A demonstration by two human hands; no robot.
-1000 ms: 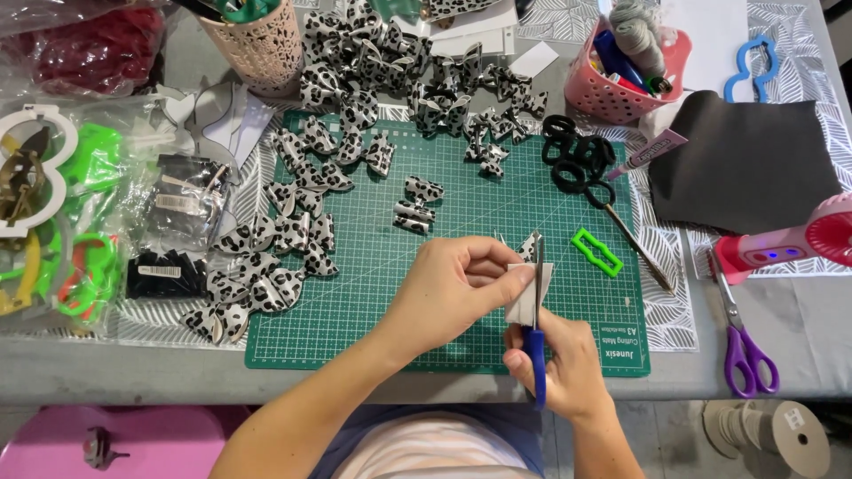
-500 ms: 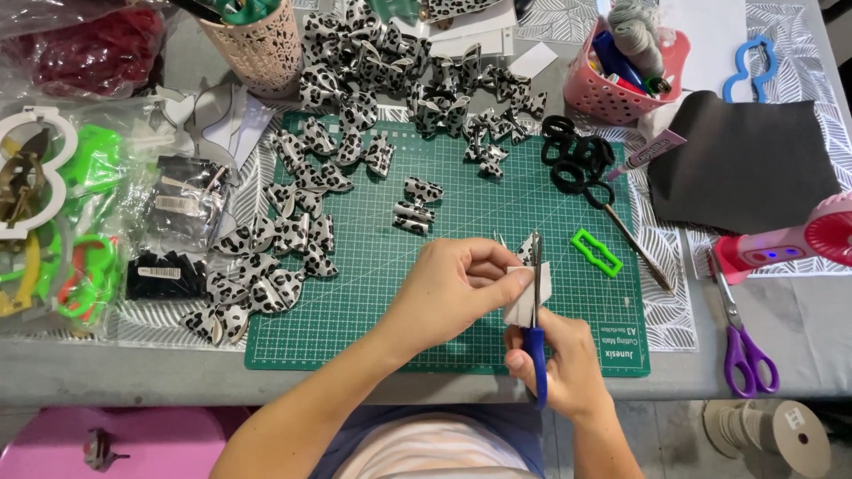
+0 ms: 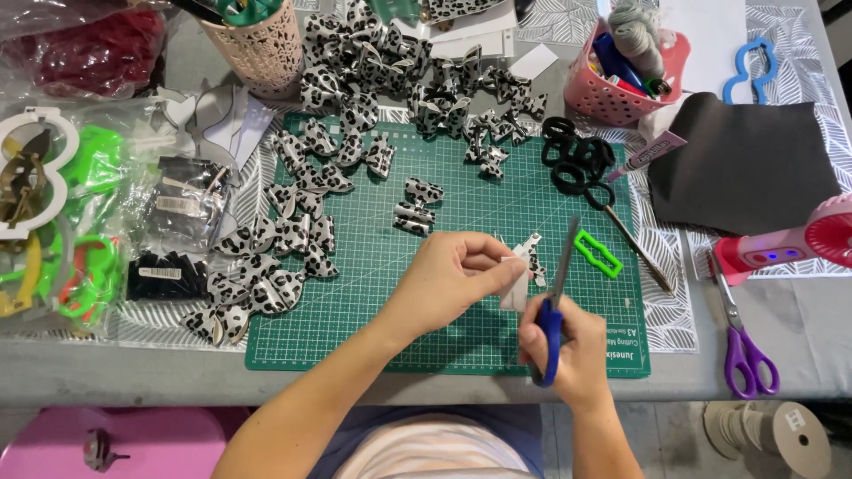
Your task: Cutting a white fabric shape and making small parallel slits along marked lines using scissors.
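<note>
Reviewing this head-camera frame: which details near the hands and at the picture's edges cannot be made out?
- Head view: most of the small piece in the left hand is hidden by its fingers.
- Head view: the right hand wraps the blue scissors, hiding the handle loops.
- Head view: the pink cup is cut off by the top edge.
- Head view: the label on the black packet is too small.

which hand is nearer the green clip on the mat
Right. The right hand, holding blue scissors, sits just below the green clip; the left hand is farther left.
</note>
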